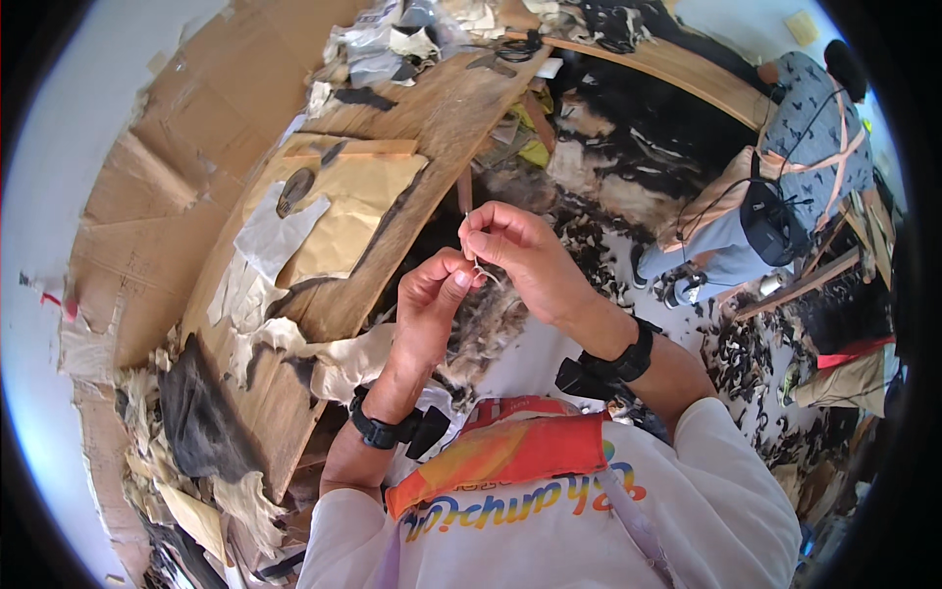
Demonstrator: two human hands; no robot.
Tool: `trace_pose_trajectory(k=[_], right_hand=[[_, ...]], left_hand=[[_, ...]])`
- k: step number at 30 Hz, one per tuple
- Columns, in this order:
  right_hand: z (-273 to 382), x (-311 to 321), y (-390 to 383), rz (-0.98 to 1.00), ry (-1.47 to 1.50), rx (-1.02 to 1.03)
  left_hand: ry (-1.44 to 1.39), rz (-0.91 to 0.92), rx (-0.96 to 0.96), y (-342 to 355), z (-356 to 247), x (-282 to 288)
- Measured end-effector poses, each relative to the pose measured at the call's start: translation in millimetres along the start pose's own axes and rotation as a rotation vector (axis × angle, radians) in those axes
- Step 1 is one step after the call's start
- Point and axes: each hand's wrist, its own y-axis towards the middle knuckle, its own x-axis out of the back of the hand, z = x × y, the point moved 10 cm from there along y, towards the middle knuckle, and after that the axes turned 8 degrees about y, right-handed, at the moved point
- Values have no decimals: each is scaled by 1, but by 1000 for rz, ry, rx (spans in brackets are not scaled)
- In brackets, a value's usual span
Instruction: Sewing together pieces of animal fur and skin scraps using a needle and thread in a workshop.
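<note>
Both hands are raised close together in front of my chest, beyond the edge of the wooden table. A thin pale strand (488,275) runs between my fingertips and curls loosely at one end. My left hand (429,294) is closed, its thumb and forefinger pinching the strand. My right hand (520,253) is just above it, closed in a pinch with thumb and forefinger together on the strand too. A small thin tip pokes out past the right fingers; it is too fine to name. Each wrist wears a black strap with a small dark box.
Left, the wooden table (451,108) carries brown paper (363,206), a wooden strip (368,149), a dark oval object (294,191) and pale hide scraps (270,245). Dark fur pieces (628,128) lie ahead. At right a co-worker (814,128) stands bent over; fur scraps litter the floor.
</note>
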Motion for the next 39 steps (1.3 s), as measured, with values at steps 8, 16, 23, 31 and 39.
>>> trace_pose_trajectory(k=[8, 16, 23, 31, 39], right_hand=[[31, 23, 5, -51, -171, 119], [50, 22, 32, -90, -511, 227], [53, 27, 59, -100, -647, 305], [63, 46, 88, -41, -656, 291], [73, 84, 120, 209, -353, 81]], left_hand=[[-12, 179, 39, 29, 9, -18], [72, 333, 23, 60, 5, -4], [251, 370, -117, 92, -2, 10], [683, 307, -258, 125, -19, -3], [761, 244, -8, 155, 23, -1]])
